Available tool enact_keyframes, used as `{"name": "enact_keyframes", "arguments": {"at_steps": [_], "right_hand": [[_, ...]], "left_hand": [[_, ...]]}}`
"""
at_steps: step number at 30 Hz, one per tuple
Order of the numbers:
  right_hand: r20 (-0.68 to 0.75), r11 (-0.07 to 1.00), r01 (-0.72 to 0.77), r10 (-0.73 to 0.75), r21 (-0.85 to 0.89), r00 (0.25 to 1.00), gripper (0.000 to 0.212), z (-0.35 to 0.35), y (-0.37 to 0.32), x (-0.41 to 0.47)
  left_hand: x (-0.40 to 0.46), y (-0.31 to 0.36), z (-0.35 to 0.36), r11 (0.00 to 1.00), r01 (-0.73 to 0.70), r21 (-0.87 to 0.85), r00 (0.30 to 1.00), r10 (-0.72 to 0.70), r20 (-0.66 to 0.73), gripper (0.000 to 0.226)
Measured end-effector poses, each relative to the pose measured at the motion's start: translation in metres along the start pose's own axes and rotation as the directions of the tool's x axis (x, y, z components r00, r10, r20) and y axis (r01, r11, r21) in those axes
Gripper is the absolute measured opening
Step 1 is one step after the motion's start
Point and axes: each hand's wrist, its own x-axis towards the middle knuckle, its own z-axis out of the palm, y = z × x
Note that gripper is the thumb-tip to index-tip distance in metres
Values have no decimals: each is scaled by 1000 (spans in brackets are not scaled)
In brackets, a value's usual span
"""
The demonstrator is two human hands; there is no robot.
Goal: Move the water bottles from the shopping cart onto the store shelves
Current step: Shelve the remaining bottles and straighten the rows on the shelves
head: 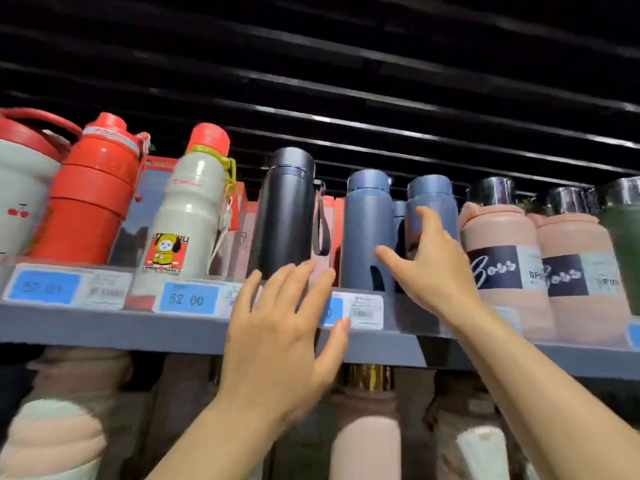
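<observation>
A grey shelf (pixel 104 329) carries a row of water bottles. A black bottle (pixel 285 213) with a strap stands in the middle, and two blue bottles (pixel 367 230) (pixel 433 202) stand to its right. My left hand (pixel 280 337) is raised with fingers spread, its fingertips at the base of the black bottle, holding nothing. My right hand (pixel 429 268) reaches up with straight fingers between the two blue bottles, the fingertips touching the right one. The shopping cart is out of view.
Left on the shelf stand a red bottle (pixel 93 192) and a white bottle with a red cap (pixel 192 206). Pink bottles (pixel 502 268) and a green one (pixel 623 244) stand at the right. Blue price tags (pixel 190 299) line the shelf edge. More bottles sit on the shelf below.
</observation>
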Motion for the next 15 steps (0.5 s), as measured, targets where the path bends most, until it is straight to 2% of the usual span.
{"name": "enact_keyframes", "arguments": {"at_steps": [3, 8, 12, 15], "right_hand": [[150, 998, 46, -50, 33, 987, 90, 2, 1, 8], [277, 995, -77, 56, 67, 959, 101, 27, -4, 22], [269, 974, -172, 127, 147, 955, 109, 30, -2, 21], [218, 989, -140, 125, 55, 968, 117, 28, -6, 15]], "left_hand": [[-5, 19, 20, 993, 46, 108, 999, -44, -22, 48], [-8, 21, 25, 985, 60, 160, 995, -46, -90, 47], [-8, 23, 25, 987, 47, 152, 994, -31, -109, 49], [-7, 22, 27, 987, 45, 156, 989, -22, -149, 47]]}}
